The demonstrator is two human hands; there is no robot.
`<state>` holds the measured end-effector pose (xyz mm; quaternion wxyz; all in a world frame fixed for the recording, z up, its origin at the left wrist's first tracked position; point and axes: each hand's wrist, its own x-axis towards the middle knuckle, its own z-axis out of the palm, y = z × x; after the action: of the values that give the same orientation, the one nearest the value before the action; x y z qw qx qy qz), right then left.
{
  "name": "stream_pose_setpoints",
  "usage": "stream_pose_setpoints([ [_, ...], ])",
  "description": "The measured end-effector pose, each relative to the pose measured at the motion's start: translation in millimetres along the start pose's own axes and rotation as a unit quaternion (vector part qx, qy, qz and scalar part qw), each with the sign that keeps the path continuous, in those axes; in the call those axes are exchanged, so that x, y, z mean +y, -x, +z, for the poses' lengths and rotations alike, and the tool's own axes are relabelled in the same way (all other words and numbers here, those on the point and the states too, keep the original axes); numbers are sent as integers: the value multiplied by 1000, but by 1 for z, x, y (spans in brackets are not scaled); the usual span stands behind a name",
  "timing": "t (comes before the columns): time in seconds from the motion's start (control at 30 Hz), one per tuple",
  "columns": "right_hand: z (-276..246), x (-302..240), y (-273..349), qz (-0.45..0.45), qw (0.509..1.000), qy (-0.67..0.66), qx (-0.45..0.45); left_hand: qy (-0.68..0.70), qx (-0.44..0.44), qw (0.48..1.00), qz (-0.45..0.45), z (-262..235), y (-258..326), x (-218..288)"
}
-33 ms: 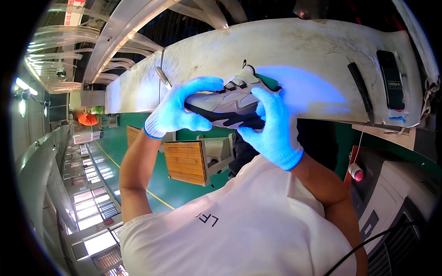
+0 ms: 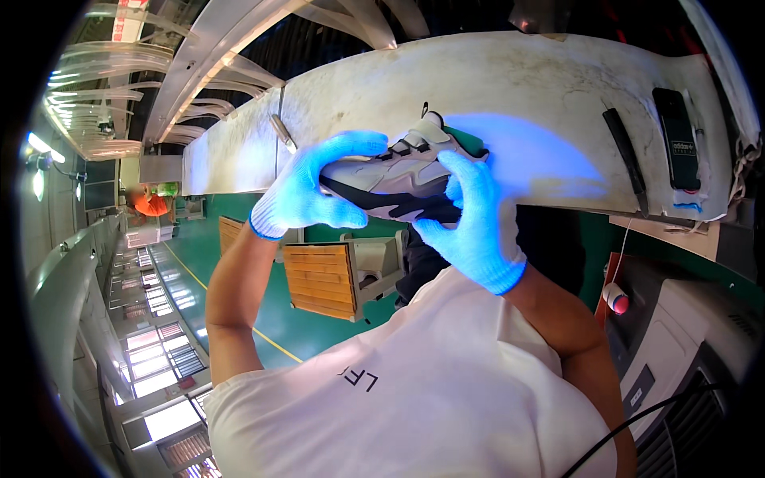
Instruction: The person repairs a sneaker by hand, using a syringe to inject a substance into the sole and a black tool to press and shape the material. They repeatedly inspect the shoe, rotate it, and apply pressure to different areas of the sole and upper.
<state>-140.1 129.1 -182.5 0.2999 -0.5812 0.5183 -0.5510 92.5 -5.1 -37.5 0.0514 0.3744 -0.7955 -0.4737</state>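
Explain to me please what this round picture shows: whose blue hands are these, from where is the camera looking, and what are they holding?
The camera sits on a person's head and looks down, and its wide lens bends the edges. The two hands in blue gloves are that person's own. The left hand and right hand together have a grip on a grey and white sports shoe, above a worn white table. On the table lie two dark flat objects and a small metal tool. Below is the person's white shirt.

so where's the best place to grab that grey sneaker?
By its two ends, one from each side. The sneaker is long and lies sideways over the white bench; the left hand and right hand already wrap an end each.
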Motion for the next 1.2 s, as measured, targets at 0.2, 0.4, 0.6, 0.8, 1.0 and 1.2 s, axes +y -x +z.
stream_pose_setpoints([
  [0.2,-20,-15,17,84,995,-51,2,-184,84,966,162,23,-4,26],
  [0.4,-29,-22,46,308,922,-234,0,-236,80,957,152,39,-21,66],
  [0.6,-38,-36,46,90,990,-92,66,-257,76,955,129,44,-26,76],
  [0.8,-34,4,26,-34,994,-1,100,-254,65,952,157,37,-27,71],
  [1.0,-36,12,20,-60,998,30,17,-196,99,954,203,29,-15,23],
  [1.2,-27,18,21,-48,999,6,2,-152,125,959,206,32,-6,1],
])
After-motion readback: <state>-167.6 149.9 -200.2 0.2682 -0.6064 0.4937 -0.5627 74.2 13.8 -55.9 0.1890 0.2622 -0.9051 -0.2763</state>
